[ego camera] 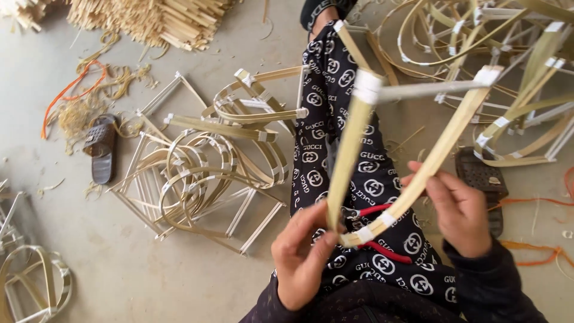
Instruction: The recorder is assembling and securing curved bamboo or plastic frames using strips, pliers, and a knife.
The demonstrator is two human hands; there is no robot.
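Floor-level craft workshop for bamboo-strip work; bare concrete floor (149,281) serves as the workbench; bundle of cut bamboo sticks (161,21) heaped at the far edge; finished bent-strip frames (203,173) with white tape joints piled left and right; loose shavings (81,110) scattered about; red-handled cutters (373,230) lie on the worker's lap.

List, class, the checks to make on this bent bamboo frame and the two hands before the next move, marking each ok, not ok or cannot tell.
1. Left hand grips the bamboo frame at its lower bend: ok.
2. Right hand holds the frame's right strip: ok.
3. White tape joints at the top corners look intact: ok.
4. Tape at the lower bend fully tight: cannot tell.
5. Red-handled pliers within reach on the lap: ok.
6. Finished frames on the floor lie apart from the held one: ok.
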